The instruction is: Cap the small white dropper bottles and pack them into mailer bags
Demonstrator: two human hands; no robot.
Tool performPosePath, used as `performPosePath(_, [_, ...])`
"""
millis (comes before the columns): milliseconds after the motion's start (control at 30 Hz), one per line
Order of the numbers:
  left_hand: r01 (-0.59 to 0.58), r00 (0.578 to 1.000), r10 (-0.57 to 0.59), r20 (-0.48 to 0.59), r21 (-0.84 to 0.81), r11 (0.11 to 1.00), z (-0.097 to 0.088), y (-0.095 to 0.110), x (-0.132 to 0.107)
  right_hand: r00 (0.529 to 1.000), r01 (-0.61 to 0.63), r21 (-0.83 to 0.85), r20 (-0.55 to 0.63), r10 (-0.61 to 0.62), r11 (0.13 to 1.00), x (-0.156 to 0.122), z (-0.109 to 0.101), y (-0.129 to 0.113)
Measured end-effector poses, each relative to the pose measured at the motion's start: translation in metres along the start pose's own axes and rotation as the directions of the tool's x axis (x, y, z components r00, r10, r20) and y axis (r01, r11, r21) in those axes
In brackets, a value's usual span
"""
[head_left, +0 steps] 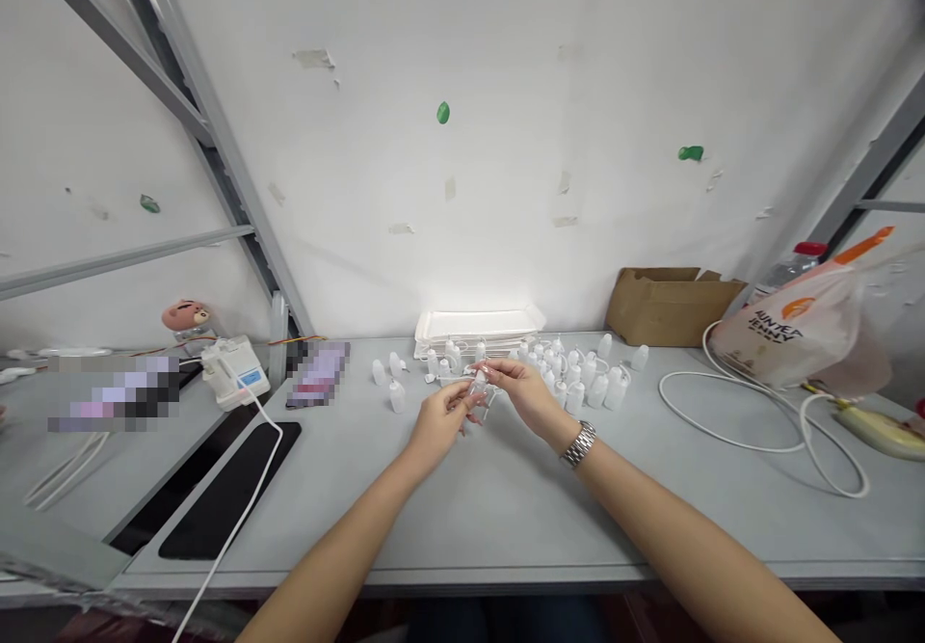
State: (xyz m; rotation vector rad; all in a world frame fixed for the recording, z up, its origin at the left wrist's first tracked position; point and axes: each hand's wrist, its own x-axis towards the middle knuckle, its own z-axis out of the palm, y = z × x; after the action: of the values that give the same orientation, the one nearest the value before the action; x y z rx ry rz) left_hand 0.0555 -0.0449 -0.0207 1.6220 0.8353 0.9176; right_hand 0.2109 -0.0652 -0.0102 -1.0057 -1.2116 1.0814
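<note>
My left hand (437,423) and my right hand (524,394) meet above the grey table, pinching a small translucent plastic bottle (477,390) between their fingertips. Its exact shape is partly hidden by my fingers. Just beyond my hands, several white plastic dropper bottles (578,373) stand in a loose group, with a few more (390,378) off to the left. A metal link watch (578,444) sits on my right wrist. A stack of white trays (477,330) lies against the wall behind the bottles.
A brown cardboard box (672,306) and a printed plastic bag (791,334) stand at the back right, with a white cable (752,431) coiled in front. At the left are a black mat (231,489), a white device (235,371) and a plush toy (186,315).
</note>
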Motion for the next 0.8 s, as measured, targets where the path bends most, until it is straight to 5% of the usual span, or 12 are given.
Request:
performPosePath(367, [0.052,0.995,-0.037,0.096,-0.151,0.987,-0.003,0.004,0.004,0.998,0.027,0.086,0.050,-0.031,0.996,0.001,0.001,0.006])
performPosePath(667, [0.035,0.995,-0.039,-0.091,-0.040,0.999,0.001,-0.003,0.004,0.985,0.061,-0.169,-0.148,-0.086,0.984,0.000,0.005,0.001])
performPosePath(800, [0.002,0.994,-0.002,-0.111,0.000,1.000,0.001,-0.005,0.004,0.991,0.135,-0.289,0.032,-0.132,0.948,0.003,-0.005,-0.006])
